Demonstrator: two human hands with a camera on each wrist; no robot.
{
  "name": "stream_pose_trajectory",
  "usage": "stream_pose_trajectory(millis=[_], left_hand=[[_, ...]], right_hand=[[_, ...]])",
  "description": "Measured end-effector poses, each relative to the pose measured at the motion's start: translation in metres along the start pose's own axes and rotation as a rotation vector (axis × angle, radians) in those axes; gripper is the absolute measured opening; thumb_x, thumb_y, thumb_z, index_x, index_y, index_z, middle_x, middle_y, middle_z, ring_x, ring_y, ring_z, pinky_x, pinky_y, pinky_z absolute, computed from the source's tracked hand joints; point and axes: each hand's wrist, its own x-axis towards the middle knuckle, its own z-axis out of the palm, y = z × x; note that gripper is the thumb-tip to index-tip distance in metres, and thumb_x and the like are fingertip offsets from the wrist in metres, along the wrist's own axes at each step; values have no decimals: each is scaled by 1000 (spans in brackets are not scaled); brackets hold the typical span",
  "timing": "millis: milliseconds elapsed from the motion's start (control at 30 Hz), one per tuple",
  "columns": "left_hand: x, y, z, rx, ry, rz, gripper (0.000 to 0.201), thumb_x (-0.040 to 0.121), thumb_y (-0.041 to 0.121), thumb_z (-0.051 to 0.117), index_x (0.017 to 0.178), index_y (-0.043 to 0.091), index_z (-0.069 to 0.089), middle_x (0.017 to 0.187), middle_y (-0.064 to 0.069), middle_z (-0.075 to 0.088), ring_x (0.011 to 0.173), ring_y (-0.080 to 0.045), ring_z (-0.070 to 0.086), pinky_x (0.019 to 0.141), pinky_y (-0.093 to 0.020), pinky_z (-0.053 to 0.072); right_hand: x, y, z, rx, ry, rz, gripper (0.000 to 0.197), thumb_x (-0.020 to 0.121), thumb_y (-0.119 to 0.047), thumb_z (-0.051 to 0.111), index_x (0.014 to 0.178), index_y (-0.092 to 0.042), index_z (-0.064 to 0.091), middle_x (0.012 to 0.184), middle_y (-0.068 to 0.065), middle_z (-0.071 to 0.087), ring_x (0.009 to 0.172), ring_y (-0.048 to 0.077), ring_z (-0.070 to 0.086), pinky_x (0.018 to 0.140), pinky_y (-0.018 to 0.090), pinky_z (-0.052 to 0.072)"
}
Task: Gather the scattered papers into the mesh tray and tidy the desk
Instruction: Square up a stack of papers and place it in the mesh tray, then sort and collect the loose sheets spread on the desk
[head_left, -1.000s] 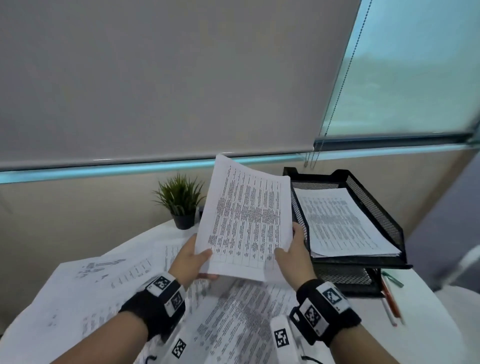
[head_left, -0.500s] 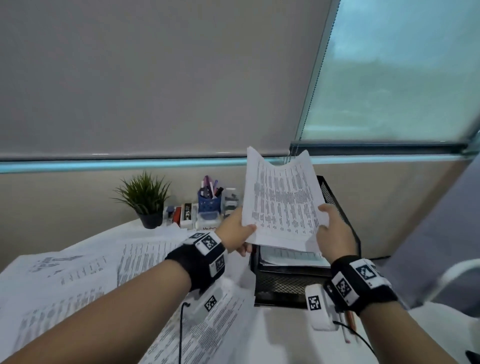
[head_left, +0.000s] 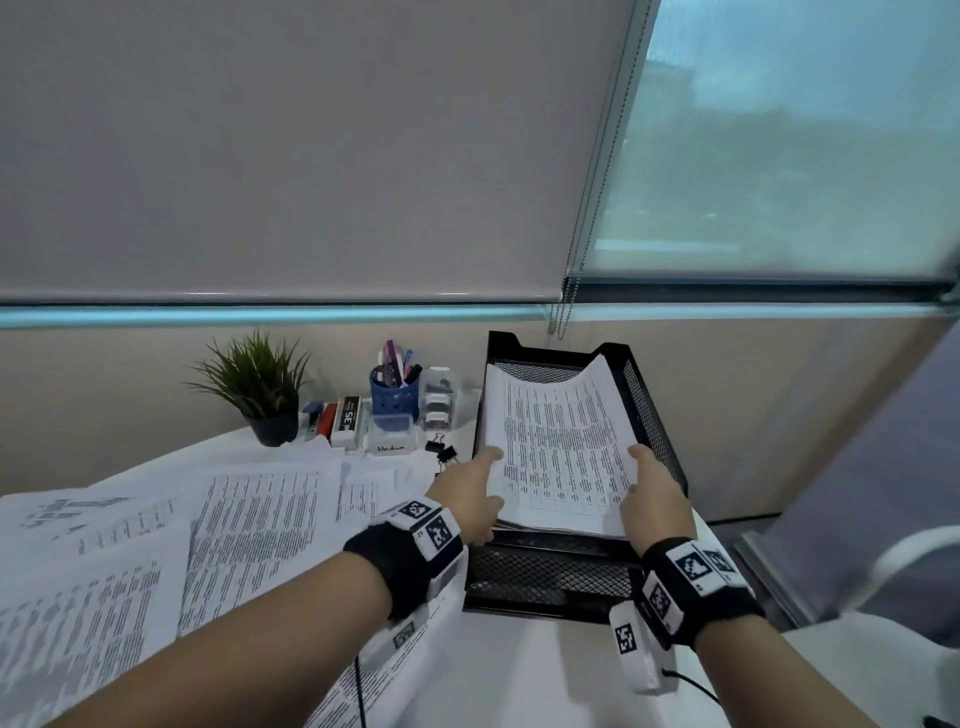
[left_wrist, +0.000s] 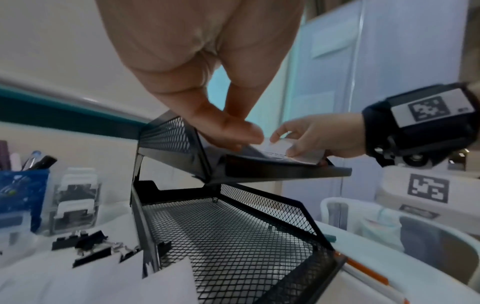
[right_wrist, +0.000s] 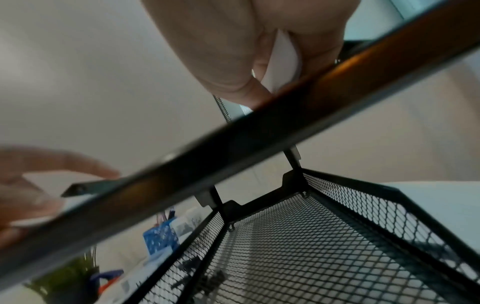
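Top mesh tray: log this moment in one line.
left hand: holds paper stack | right hand: holds same | stack: in top mesh tray | loose sheets: on desk

White box (head_left: 396, 445) label reads "Medium"; eraser box (head_left: 347, 414) shows "35"; paper print illegible.

Cool, dim daylight comes through the uncovered window pane (head_left: 789, 145) at upper right, leaving the table (head_left: 545, 670) evenly lit with soft shadows, while both wrist views are smeared by motion blur, strongly bent at their edges, and out of focus on the nearest skin.
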Motion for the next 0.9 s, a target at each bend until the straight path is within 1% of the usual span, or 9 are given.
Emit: stream_pose_trajectory(millis=[67,133,200,267,333,467,600,767,900], left_hand=[[0,1,1,129,-25,30,33,94,15,44,126,16,49,116,-9,62,64,-23,69,60,-26,54],[1,-3,2,246,-59,51,15,94,20,45,104,18,56,114,-6,61,88,-25,69,73,-29,54],[2,-10,2,348,-94,58,27,92,31,50,117,23,58,129,-1,58,115,-19,57,96,-31,47],[0,-15,-1,364,-137,78,48,91,39,52,137,26,46,139,4,50,125,-15,49,103,-28,39],[-6,-16,-8,338,-145,105,50,92,42,50,139,27,43,139,4,50,121,-15,52,100,-27,38],[-25,-30,-23,116,46,90,27,92,39,51,113,29,63,94,6,65,85,-10,59,78,-25,47],[-47,-69,-39,-42,202,-5,10,90,28,55,96,25,63,80,12,58,80,-12,56,75,-27,47],[-77,-137,-57,71,2,-184,26,90,30,57,115,23,59,118,1,57,107,-15,55,91,-26,41],[-106,-195,-72,212,-110,-351,38,87,24,60,124,22,55,132,-2,50,112,-18,54,95,-26,43]], right_hand=[[-1,5,6,-142,-3,-26,41,89,0,43,129,-10,43,118,14,51,103,31,53,75,35,43],[-2,7,9,-263,-5,-38,26,89,0,42,113,-4,51,111,15,50,103,31,51,70,33,39],[-2,8,10,-344,-26,-69,20,86,3,42,100,0,56,109,15,50,107,30,48,73,34,40],[-2,8,11,-403,-52,-139,22,84,1,43,98,0,60,119,17,51,115,31,44,93,36,38],[-4,3,8,-397,-43,-203,23,86,-5,47,103,0,62,127,19,50,118,34,45,104,41,32],[-28,-24,-1,-236,7,-292,30,89,-20,54,114,-6,62,129,13,53,114,32,50,99,44,39],[-65,-60,2,-57,-12,-376,22,89,-22,56,107,-13,64,120,3,55,111,24,49,97,41,38],[-106,-99,24,85,-102,-418,16,90,-22,54,100,-13,63,104,0,55,93,19,57,81,31,45],[-138,-119,59,-32,-400,-314,19,91,-31,51,100,-16,59,93,0,60,85,17,57,72,27,44]])
